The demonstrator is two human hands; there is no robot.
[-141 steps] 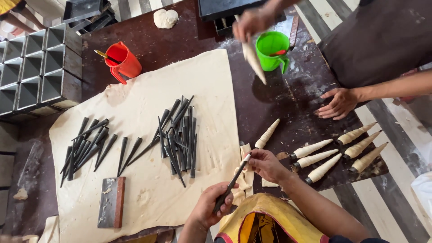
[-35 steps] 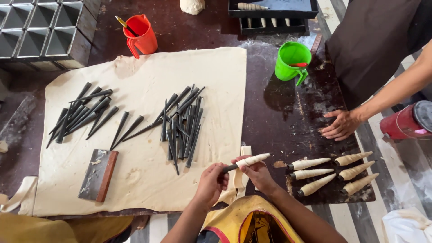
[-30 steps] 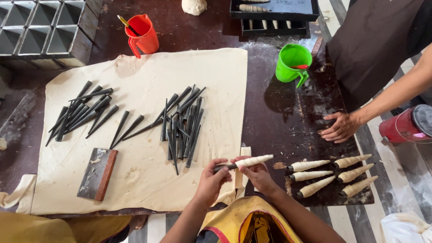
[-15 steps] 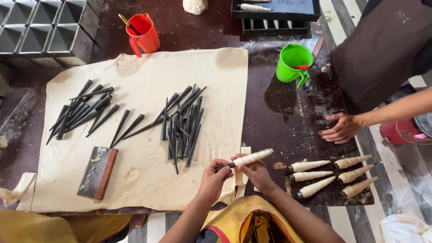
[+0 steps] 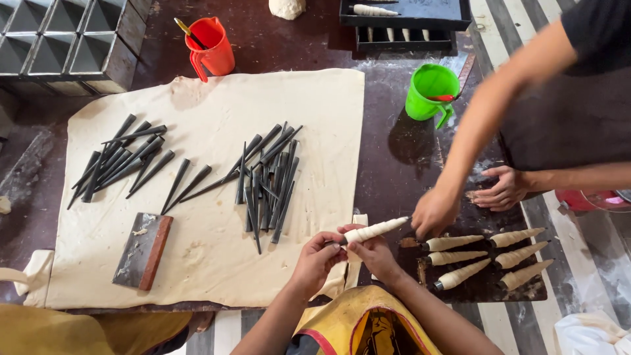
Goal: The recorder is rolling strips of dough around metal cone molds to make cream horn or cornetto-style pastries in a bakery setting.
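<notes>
Red jug (image 5: 211,49) at far edge of table (image 5: 394,164) holds a yellow-handled tool; green jug (image 5: 430,92) holds a red-tipped one. Black tray (image 5: 404,13) carries dough-wrapped cones. Left hand (image 5: 319,260) and right hand (image 5: 371,253) both pinch one dough-wrapped cone (image 5: 374,230), raised just off the dough sheet (image 5: 210,190) right edge. A co-worker's hand (image 5: 435,212) hovers close beside its tip. Bare dark table lies between sheet and finished cones (image 5: 486,256).

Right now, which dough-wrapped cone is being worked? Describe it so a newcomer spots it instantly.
Start at the big sheet of rolled dough on the dark table. At its lower right corner, the left hand and right hand hold one dough-wrapped cone. It alone is lifted; the other wrapped cones lie in rows to its right.
</notes>
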